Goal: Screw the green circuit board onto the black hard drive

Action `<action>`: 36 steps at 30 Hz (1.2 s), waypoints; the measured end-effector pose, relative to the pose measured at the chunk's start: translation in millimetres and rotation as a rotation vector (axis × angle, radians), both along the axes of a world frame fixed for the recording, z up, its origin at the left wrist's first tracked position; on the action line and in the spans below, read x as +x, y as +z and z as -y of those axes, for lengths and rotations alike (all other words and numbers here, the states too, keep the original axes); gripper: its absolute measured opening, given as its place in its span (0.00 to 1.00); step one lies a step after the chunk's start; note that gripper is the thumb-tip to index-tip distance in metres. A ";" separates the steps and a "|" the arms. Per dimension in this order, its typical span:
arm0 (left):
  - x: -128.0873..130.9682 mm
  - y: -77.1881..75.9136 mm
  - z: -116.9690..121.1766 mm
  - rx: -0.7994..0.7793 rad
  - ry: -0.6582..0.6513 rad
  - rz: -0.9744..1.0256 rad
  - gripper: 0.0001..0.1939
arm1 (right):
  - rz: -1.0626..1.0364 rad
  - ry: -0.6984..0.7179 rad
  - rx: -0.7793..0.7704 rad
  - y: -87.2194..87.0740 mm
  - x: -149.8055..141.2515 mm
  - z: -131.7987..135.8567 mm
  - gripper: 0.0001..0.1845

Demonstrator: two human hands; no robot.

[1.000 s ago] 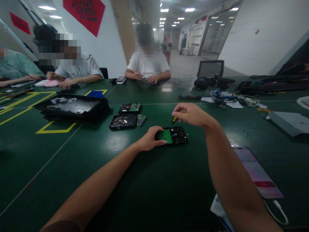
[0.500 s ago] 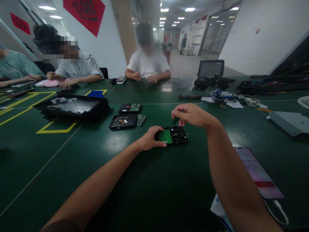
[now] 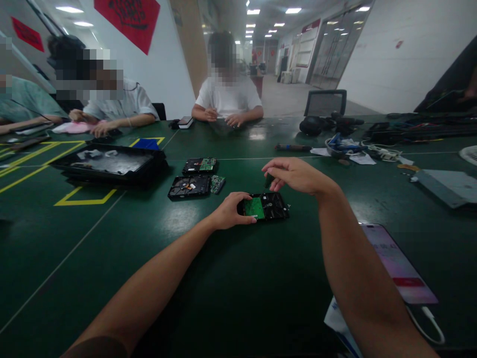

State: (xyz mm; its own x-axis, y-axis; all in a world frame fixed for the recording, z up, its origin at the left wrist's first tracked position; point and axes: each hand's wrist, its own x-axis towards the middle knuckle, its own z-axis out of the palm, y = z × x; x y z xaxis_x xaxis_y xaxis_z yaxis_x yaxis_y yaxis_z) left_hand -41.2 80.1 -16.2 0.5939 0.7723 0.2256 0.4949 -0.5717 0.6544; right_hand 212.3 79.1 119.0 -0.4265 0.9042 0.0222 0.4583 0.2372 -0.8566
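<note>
A black hard drive (image 3: pixel 272 206) with a green circuit board lies on the green table (image 3: pixel 231 283) in front of me. My left hand (image 3: pixel 229 211) grips the drive's left end, fingers curled over the board. Just above the drive's far edge my right hand (image 3: pixel 292 175) pinches the handle of a small dark screwdriver (image 3: pixel 269 181), whose tip points down towards the drive.
Two more opened hard drives (image 3: pixel 190 186) and a loose board lie further back on the left, beside a black tray (image 3: pixel 108 164). A phone (image 3: pixel 397 263) lies at my right forearm. Tools and cables (image 3: pixel 346 146) sit far right. Other people sit across the table.
My right hand has turned the screwdriver in its fingers and shifted slightly left; its yellow handle part no longer shows. The left hand stays on the drive.
</note>
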 end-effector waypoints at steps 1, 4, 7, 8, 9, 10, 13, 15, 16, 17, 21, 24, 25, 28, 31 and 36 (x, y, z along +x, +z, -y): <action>-0.4 -1.4 -1.8 -0.001 0.008 0.004 0.39 | 0.013 -0.010 0.032 -1.5 -0.2 -1.4 0.16; -1.4 -5.2 -6.2 -0.004 0.023 0.017 0.39 | 0.066 -0.053 0.157 -6.9 -0.5 -6.2 0.17; -2.2 -6.9 -7.8 -0.010 0.014 0.029 0.39 | 0.092 -0.105 0.225 -11.5 -1.0 -9.8 0.17; -2.4 -7.0 -7.8 -0.013 0.012 0.030 0.39 | 0.093 -0.121 0.225 -12.5 -1.4 -10.3 0.17; -2.4 -6.8 -7.7 -0.017 0.011 0.031 0.39 | 0.091 -0.132 0.219 -13.2 -2.0 -10.6 0.17; -2.4 -6.4 -7.7 -0.021 0.010 0.029 0.39 | 0.085 -0.139 0.211 -13.6 -2.7 -10.6 0.17; -2.2 -4.1 -8.8 -0.030 0.005 0.016 0.39 | 0.031 -0.128 0.187 -14.5 -6.2 -10.6 0.16; -1.9 -2.1 -11.0 -0.032 0.003 -0.003 0.40 | -0.028 -0.106 0.153 -15.5 -8.9 -11.4 0.16; -1.9 -1.2 -12.4 -0.035 0.002 -0.015 0.40 | -0.064 -0.096 0.127 -16.1 -10.0 -12.1 0.16; -2.0 -0.6 -13.9 -0.042 -0.001 -0.029 0.41 | -0.097 -0.089 0.099 -16.8 -10.7 -12.9 0.15; -2.9 -2.7 -18.1 -0.069 -0.008 -0.024 0.41 | -0.120 -0.095 0.072 -17.7 -10.2 -15.8 0.15; -3.9 -7.0 -17.7 -0.068 -0.008 0.022 0.41 | -0.025 -0.135 0.182 -15.9 -8.2 -15.6 0.14; -4.1 -8.1 -17.1 -0.067 -0.012 0.031 0.41 | 0.001 -0.155 0.211 -15.5 -8.0 -15.3 0.14; -4.1 -9.2 -15.3 -0.057 -0.025 0.048 0.40 | 0.030 -0.217 0.224 -16.4 -8.9 -14.9 0.13; -3.7 -8.0 -14.2 -0.044 -0.033 0.049 0.39 | -0.022 -0.212 0.215 -19.8 -12.2 -15.7 0.13; -3.5 -7.5 -13.9 -0.049 -0.029 0.044 0.39 | -0.167 -0.104 0.121 -21.6 -18.3 -16.7 0.16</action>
State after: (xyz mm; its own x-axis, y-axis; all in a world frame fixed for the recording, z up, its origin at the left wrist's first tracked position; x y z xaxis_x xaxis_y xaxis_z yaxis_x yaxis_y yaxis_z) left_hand -44.7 94.0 -23.6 0.6069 0.7653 0.2145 0.4483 -0.5525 0.7027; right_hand 194.0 95.8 97.3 -0.3125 0.9295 0.1959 0.3398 0.3020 -0.8907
